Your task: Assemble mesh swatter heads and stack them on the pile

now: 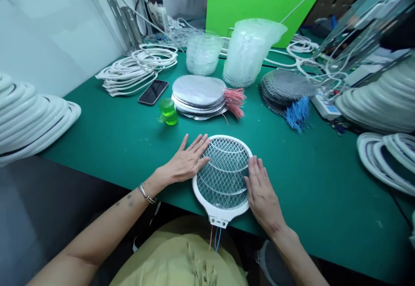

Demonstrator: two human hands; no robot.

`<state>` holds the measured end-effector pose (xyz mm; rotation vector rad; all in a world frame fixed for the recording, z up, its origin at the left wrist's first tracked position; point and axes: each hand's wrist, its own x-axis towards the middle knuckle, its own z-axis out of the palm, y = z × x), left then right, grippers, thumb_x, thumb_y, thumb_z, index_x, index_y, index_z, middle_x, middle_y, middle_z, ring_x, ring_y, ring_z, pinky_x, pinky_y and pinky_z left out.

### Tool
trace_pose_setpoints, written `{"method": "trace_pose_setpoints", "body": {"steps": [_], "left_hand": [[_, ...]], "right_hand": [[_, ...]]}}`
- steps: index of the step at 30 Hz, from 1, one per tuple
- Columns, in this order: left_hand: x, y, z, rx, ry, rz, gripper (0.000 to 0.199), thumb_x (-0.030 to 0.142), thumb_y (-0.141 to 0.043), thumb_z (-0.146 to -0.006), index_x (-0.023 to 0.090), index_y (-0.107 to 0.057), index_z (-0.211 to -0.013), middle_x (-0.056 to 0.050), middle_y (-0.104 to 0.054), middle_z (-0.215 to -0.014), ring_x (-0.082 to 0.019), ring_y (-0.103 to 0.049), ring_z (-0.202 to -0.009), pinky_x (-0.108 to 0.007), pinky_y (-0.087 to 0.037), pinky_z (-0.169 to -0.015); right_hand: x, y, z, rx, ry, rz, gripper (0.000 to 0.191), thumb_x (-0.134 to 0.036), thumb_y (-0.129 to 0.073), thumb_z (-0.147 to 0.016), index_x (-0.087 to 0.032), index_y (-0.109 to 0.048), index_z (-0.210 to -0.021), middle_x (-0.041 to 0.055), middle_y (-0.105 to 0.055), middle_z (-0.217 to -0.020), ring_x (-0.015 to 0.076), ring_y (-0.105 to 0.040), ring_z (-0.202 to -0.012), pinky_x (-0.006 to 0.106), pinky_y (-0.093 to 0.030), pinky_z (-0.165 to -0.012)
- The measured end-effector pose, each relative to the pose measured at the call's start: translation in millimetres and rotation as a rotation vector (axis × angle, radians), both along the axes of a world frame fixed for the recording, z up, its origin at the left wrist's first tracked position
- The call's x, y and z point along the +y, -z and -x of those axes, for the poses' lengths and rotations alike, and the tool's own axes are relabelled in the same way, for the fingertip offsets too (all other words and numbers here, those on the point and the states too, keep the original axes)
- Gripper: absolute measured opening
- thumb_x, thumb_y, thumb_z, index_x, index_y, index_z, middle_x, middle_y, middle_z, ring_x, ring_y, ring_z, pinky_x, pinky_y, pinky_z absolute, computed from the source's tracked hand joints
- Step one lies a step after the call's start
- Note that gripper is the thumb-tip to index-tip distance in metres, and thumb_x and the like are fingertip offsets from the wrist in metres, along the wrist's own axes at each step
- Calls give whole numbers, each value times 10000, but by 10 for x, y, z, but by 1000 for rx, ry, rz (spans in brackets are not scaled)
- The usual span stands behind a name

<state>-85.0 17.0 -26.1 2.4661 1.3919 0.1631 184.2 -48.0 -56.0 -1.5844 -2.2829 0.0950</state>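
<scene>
At the near edge of the green bench mat (pixel 324 199), a white bug-zapper racket frame (pixel 221 211) lies flat; left hand (pixel 186 158) and right hand (pixel 262 191) stay apart, open, unclamped, pressing evenly on opposite rims. Pink-wired mesh discs (pixel 198 96) sit farther back.

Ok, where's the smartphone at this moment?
In the head view, the smartphone lies flat on the green bench mat, left of the stacked silver mesh discs and just behind the green translucent object, beyond the person's left hand.
</scene>
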Motion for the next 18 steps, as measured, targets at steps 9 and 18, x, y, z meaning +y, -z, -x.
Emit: {"method": "trace_pose_setpoints", "body": {"steps": [9, 18], "left_hand": [[39, 120, -11, 11, 13, -60, 579, 439, -242, -1030, 256, -40, -1541, -25, -102, -1605, -210, -85, -1481, -505, 74, -1185], [-102, 45, -87, 1, -46, -117, 566, 445, -192, -1033, 185, -152, -1535, -72, -107, -1602, -218, -38, -1483, -487, 35, -1200]], "right_hand": [[-64, -48, 111, -101, 54, 117, 922, -671, -345, -901, -133, 64, -1529, 125, -78, -1602, 270, -93, -1466, 465, -198, -1176], [-73, -57, 135, -100, 71, 120, 918, -693, -327, -894, -137, 25, -1534, 122, -115, -1599, 266, -127, -1463, 470, -172, -1177]]}}
